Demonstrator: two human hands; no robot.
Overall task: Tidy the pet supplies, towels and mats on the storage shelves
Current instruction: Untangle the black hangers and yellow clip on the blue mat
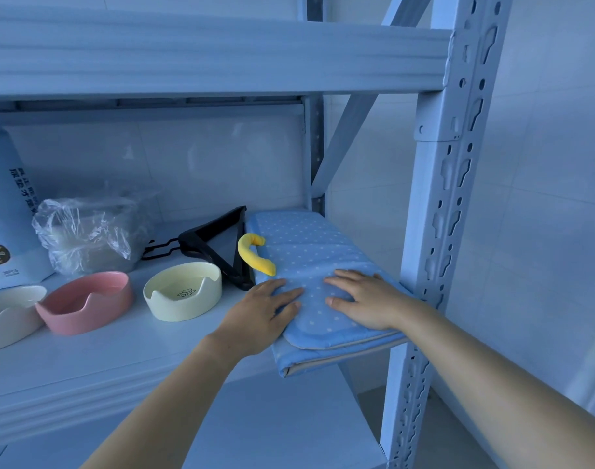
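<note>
A folded blue mat with white dots point(306, 252) lies at the right end of the white shelf point(127, 353), its front edge sticking out past the shelf's lip. A yellow curved tail point(254, 253) sits on its left side. My left hand point(262, 313) lies on the mat's left front corner, fingers straight. My right hand point(363, 297) presses flat on top of the mat near the front.
Left of the mat lie a black triangular hanger point(218, 247), a cream cat-ear bowl point(184, 291), a pink bowl point(84, 301), another cream bowl point(8, 316), a plastic-wrapped container point(90, 231) and a printed bag point(5, 211). A metal upright point(441, 198) stands right of the mat.
</note>
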